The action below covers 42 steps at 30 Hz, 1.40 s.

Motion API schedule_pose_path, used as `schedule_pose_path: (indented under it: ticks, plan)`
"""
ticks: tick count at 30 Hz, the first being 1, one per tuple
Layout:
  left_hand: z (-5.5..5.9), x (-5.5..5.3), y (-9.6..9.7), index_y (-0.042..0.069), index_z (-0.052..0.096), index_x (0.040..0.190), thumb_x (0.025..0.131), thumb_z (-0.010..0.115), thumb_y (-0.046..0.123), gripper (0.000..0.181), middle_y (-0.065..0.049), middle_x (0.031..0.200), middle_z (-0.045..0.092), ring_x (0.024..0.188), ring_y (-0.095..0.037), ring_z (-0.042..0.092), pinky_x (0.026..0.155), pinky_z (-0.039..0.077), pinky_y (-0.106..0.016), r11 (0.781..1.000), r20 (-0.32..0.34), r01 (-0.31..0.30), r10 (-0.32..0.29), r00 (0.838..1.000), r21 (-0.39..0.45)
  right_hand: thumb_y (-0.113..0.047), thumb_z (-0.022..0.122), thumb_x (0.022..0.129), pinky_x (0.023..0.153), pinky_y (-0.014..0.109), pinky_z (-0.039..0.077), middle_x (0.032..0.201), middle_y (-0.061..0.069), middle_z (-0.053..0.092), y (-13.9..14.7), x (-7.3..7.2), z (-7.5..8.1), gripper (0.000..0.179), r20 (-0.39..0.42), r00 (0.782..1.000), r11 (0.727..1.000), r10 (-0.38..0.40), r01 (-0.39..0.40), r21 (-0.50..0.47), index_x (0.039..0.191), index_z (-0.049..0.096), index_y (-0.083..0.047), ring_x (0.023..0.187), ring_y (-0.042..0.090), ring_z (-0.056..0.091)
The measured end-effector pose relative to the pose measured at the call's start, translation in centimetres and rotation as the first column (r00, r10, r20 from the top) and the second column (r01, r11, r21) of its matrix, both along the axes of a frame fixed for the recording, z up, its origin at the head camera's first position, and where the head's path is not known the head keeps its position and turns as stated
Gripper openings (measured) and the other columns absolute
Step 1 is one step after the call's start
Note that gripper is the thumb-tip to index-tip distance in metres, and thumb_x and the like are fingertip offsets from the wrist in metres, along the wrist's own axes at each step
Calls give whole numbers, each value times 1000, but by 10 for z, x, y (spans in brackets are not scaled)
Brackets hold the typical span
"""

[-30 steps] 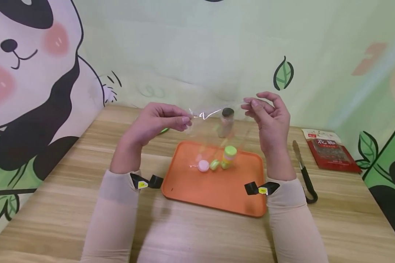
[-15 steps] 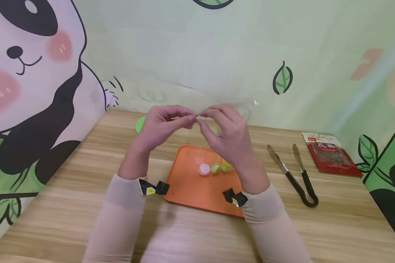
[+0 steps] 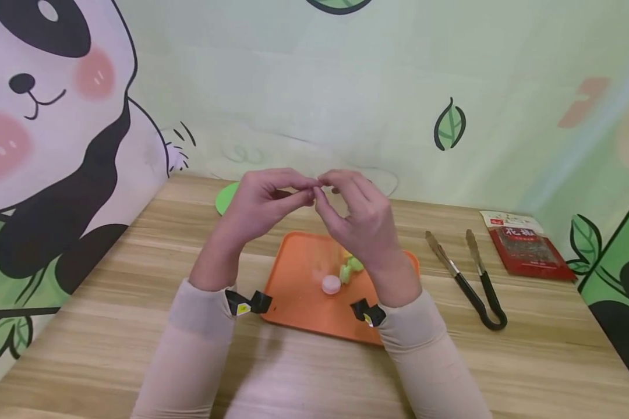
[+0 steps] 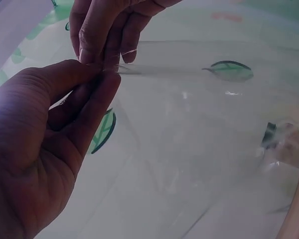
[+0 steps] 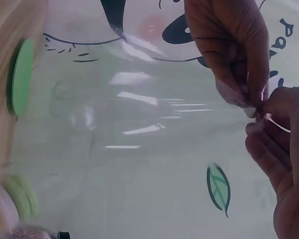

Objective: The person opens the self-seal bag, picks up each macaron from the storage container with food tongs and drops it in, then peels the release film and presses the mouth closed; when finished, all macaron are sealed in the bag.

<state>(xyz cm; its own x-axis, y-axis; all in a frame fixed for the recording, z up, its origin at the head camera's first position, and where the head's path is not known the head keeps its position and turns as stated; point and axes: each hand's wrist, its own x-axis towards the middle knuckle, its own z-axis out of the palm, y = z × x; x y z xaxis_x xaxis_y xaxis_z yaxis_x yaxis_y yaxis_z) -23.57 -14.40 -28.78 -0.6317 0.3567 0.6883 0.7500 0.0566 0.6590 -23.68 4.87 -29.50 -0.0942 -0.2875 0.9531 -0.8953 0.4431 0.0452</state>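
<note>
My left hand (image 3: 272,201) and right hand (image 3: 359,209) meet fingertip to fingertip above the orange tray (image 3: 299,311). Between them they pinch the edge of a clear plastic bag (image 4: 159,124). Its film spreads away from the fingertips in both wrist views and is barely visible in the head view. Below the hands, a pink macaron-like round (image 3: 331,284) and a pale green one (image 3: 345,274) show over the tray. In the right wrist view, a bottle of pinkish grains (image 5: 37,234) with a black cap appears at the lower edge.
Black-handled tongs (image 3: 472,285) lie spread on the wooden table (image 3: 550,337), right of the tray. A red-and-white packet (image 3: 526,247) lies at the back right. Behind the left wrist is a bright green disc (image 3: 225,198), partly hidden. A panda-printed wall (image 3: 272,70) borders the table's back.
The right hand has moved left from the bag's far side to meet the left hand at its edge. Since half a second ago, the green and pink rounds have shifted slightly in view.
</note>
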Motion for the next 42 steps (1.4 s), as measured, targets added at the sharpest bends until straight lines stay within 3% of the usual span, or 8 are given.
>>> schedule_pose_path:
  ticks: [14, 21, 31, 42]
  plan:
    - [1, 1, 3, -4, 76, 106, 89, 71, -8, 18, -11, 99, 75, 86, -23, 73, 75, 61, -37, 1000, -16, -8, 8, 1000, 8, -4, 71, 89, 74, 34, 60, 96, 13, 74, 0, -4, -7, 17, -40, 999, 998, -9, 7, -66, 103, 67, 4, 80, 26, 73]
    - [4, 4, 3, -3, 76, 108, 89, 72, -7, 20, -12, 99, 75, 87, -36, 72, 75, 61, -36, 1000, -11, -18, 19, 1000, 11, -1, 70, 89, 78, 32, 60, 95, 14, 75, -2, -5, -9, 7, -64, 998, 997, -8, 3, -80, 94, 69, 4, 86, 24, 74]
    - [5, 7, 5, -2, 77, 105, 88, 73, -7, 18, -7, 91, 75, 84, -17, 72, 71, 61, -31, 996, -104, -73, 69, 992, -42, -2, 70, 89, 74, 32, 60, 96, 14, 75, -5, -4, -12, 10, -51, 998, 993, -31, 26, -112, 97, 69, 4, 86, 23, 74]
    - [4, 8, 7, 0, 78, 103, 87, 74, -5, 16, -9, 90, 75, 82, -17, 72, 69, 61, -30, 997, -125, -65, 59, 990, -51, 2, 65, 88, 66, 33, 59, 92, 12, 75, -3, -5, -12, 9, -63, 997, 993, -46, 39, -109, 96, 68, 2, 77, 23, 73]
